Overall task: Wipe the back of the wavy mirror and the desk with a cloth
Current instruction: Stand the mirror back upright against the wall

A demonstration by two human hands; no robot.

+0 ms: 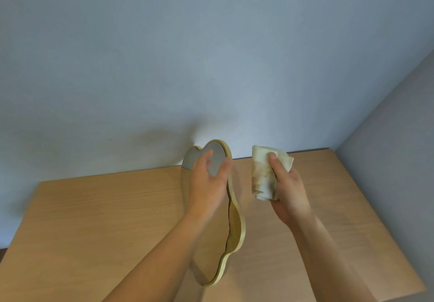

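Over the desk (94, 219), left hand (206, 182) apparently grips gold-rimmed wavy mirror (234, 226); right hand (288, 191) clutches stained cloth (263, 175).

One head-worn wide-angle view looked forward and down from above the near edge of the desk (94, 219), close over it, facing the wall (164, 55) behind the desk's far edge.
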